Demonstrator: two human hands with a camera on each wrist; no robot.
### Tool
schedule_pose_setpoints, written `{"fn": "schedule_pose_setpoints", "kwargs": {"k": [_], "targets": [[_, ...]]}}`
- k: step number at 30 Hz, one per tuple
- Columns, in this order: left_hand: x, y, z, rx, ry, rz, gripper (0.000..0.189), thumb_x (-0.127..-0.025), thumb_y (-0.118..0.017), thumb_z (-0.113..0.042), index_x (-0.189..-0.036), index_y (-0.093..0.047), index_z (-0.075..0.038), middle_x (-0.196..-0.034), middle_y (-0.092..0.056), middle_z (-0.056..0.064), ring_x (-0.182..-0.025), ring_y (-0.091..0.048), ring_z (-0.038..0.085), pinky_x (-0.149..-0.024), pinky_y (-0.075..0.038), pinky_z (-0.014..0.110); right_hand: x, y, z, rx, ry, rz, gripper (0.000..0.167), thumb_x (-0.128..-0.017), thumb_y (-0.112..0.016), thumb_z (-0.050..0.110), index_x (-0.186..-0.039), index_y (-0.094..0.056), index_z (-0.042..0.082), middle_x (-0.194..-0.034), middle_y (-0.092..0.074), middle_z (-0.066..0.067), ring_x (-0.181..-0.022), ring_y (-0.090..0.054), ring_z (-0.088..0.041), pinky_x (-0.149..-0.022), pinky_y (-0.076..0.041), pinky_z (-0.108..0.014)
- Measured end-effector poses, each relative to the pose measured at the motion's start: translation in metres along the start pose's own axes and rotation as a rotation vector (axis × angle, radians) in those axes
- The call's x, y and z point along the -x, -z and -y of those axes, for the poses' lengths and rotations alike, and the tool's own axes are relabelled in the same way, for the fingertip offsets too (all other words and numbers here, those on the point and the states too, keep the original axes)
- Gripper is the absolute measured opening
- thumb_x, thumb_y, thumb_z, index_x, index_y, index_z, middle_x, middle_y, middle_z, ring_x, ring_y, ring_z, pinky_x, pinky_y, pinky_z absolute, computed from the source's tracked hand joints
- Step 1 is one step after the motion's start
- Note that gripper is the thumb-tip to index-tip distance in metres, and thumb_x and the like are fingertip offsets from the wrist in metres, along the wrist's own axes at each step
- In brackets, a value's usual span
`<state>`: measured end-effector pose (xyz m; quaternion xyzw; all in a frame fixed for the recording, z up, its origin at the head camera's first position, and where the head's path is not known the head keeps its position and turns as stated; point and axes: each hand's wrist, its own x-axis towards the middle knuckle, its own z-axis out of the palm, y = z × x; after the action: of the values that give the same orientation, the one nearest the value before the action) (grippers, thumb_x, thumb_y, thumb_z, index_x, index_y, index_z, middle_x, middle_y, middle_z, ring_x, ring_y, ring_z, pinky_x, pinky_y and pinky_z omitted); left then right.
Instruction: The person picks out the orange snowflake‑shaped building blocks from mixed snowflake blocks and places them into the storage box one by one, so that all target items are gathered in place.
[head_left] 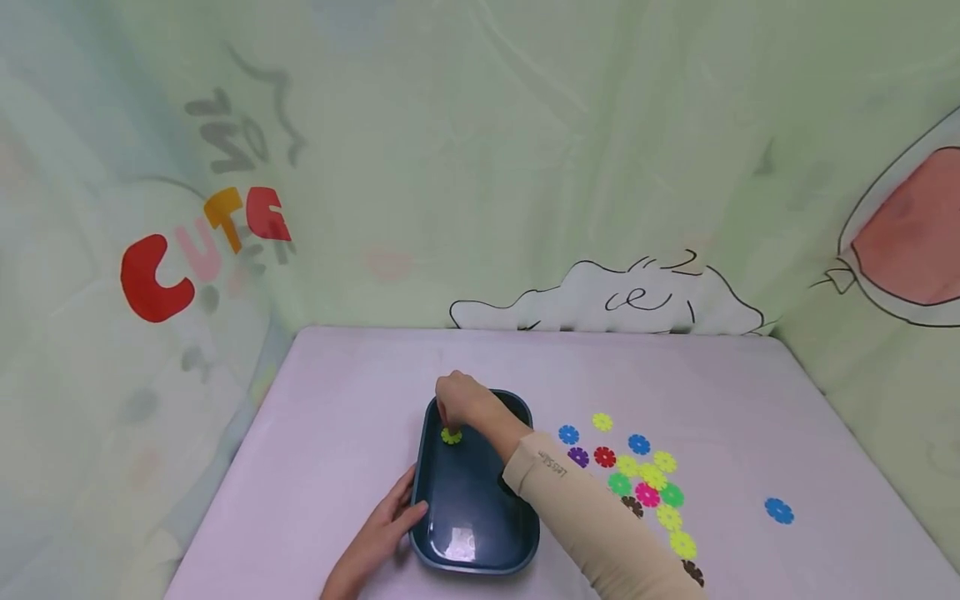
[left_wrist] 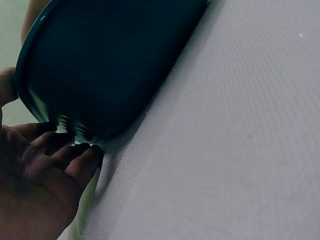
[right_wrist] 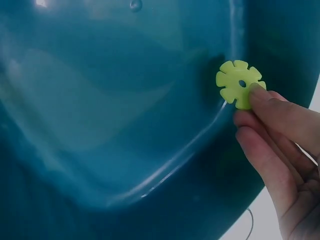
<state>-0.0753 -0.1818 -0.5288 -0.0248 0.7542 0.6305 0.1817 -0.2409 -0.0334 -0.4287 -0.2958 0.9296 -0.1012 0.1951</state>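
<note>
Can see a dark blue tray lying flat on the pale table, long in shape, with round corners and a rim all the way around. Down inside the far left end, can see the right hand with a yellow flower disc pinched between thumb and fingertips. Close to where the tray's floor bends up into its wall, but cannot tell if touching the floor or held just over it. Near the close end of the floor, can see a bright patch of light. On the left side of the tray, toward the close end, can see the left hand gripping, with thumb at the rim and fingers bent against the outer wall. Outside the tray, to the right, can spot loose flower discs lying on the table in yellow, blue, green, red, pink, purple and brown, some bunched up and some apart. Farther right, well away from the bunch, can spot a lone blue disc. Over part of the tray's right rim, can see a beige sleeve, hiding what lies under it.
</note>
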Motion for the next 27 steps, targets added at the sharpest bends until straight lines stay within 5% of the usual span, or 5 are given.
{"fn": "schedule_pose_setpoints", "kwargs": {"k": [27], "targets": [[0.003, -0.002, -0.003, 0.014, -0.013, 0.003, 0.07, -0.101, -0.05, -0.035, -0.157, -0.016, -0.009, -0.16, -0.019, 0.023, -0.147, -0.019, 0.044, -0.116, -0.024, 0.06, -0.014, -0.021, -0.005, 0.053, 0.021, -0.063, 0.013, -0.081, -0.071, 0.001, -0.07, -0.071, 0.008, -0.066, -0.064, -0.001, -0.057, -0.052, -0.012, -0.052, -0.045, -0.021]]}}
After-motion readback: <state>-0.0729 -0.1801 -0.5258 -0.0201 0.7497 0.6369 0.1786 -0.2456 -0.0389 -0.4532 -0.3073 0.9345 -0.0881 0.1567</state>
